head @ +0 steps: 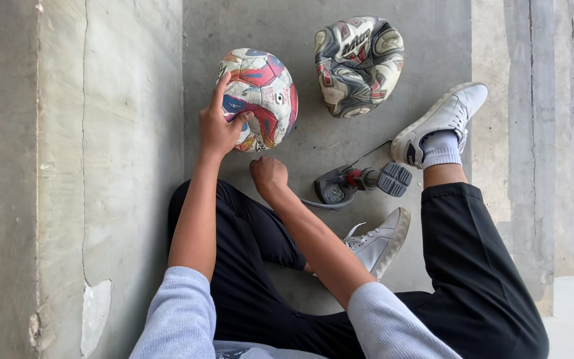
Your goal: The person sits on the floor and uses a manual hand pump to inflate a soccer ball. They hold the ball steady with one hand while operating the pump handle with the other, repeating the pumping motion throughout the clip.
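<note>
A: Item one, the red, white and blue football (260, 98)?

B: It lay on the concrete floor (300, 153), the left hand (219, 126) spread apart on its near-left side, fingers over the top, thumb on the panel. It looked light, partly soft and scuffed, likely grippy; best held by cupping both sides.

A: The right hand (268, 176)?

B: Curled into a fist just below the ball; contents could not be told.

A: Nearby?

B: A crumpled grey football (359, 65) beyond it; a foot pump (357, 183) to its right.
</note>
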